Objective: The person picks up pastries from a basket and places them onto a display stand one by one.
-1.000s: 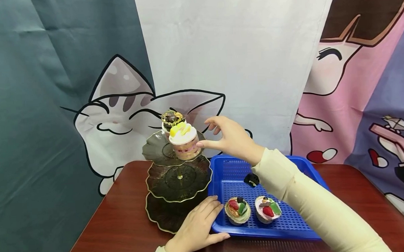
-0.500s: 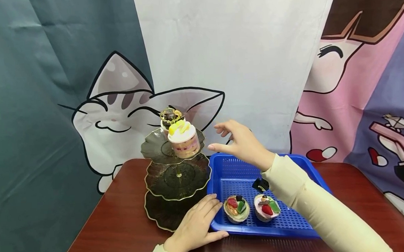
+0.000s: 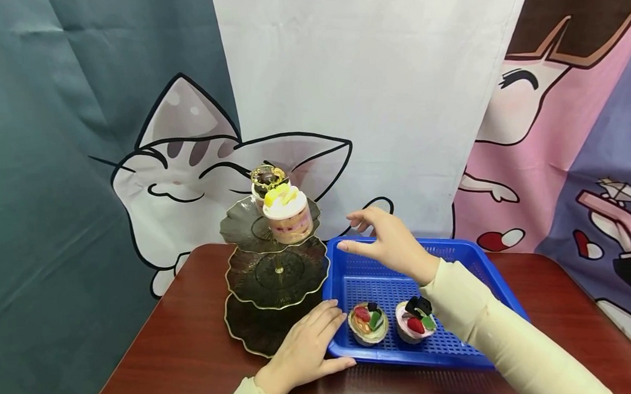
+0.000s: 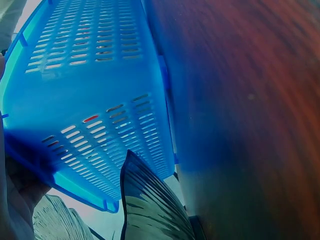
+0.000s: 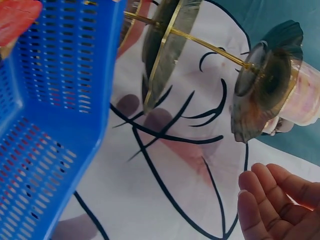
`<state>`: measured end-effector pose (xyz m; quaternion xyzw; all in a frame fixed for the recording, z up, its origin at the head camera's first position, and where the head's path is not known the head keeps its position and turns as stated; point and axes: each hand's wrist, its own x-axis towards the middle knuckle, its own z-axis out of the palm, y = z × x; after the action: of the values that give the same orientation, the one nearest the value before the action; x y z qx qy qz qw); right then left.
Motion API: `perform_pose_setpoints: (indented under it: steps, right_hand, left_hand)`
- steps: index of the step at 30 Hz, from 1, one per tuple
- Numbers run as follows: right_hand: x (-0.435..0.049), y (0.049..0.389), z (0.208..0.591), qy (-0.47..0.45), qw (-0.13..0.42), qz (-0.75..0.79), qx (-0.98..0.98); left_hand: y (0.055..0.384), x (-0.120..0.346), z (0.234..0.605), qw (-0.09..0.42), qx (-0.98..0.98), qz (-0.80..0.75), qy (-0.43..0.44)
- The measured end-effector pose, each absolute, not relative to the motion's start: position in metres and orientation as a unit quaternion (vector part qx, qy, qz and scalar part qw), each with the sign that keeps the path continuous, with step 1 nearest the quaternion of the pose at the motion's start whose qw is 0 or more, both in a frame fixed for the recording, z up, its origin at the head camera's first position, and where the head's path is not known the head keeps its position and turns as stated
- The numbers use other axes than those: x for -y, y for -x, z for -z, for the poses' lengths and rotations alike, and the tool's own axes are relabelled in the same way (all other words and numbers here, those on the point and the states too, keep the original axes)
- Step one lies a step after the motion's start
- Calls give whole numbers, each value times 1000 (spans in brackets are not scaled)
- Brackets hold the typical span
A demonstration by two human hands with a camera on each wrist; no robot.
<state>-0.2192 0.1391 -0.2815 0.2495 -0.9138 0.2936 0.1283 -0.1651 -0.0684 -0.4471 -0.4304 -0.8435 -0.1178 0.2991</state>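
Observation:
My right hand [image 3: 391,240] hovers above the blue basket [image 3: 349,357], thumb and fingers spread apart with nothing between them. In the right wrist view its fingers [image 5: 277,202] lie below the stand's top tier, apart from it. A layered dessert cup [image 3: 289,219] with white cream and yellow fruit stands on the top tier of the dark three-tier cake stand [image 3: 237,227]. Behind it, partly hidden, is a chocolate-topped dessert cup [image 3: 267,181]. My left hand [image 3: 301,350] rests at the basket's left front corner, fingers stretched over the rim.
Two fruit-topped cupcakes, one cream-coloured [image 3: 368,324] and one pink [image 3: 413,327], sit inside the basket. A black device [image 3: 418,305] at my right wrist overlaps the pink one in the head view. A printed cloth [image 3: 374,88] hangs behind the reddish-brown table [image 3: 158,345].
My right hand has drawn away from the yellow-topped dessert cup, moving right and down over the basket. That cup stays on the top tier. My left hand keeps its place at the basket.

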Motion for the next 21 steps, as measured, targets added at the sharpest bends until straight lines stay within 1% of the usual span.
perform_pose_setpoints:
  steps: [7,21]
  right_hand:
    - [-147,216,294,-247,114,-303,913]
    - [-163,204,310,-237,89,-301,919]
  left_hand:
    - [165,69,447,307,836,119,438]
    - [167,68,447,298,840,122,436]
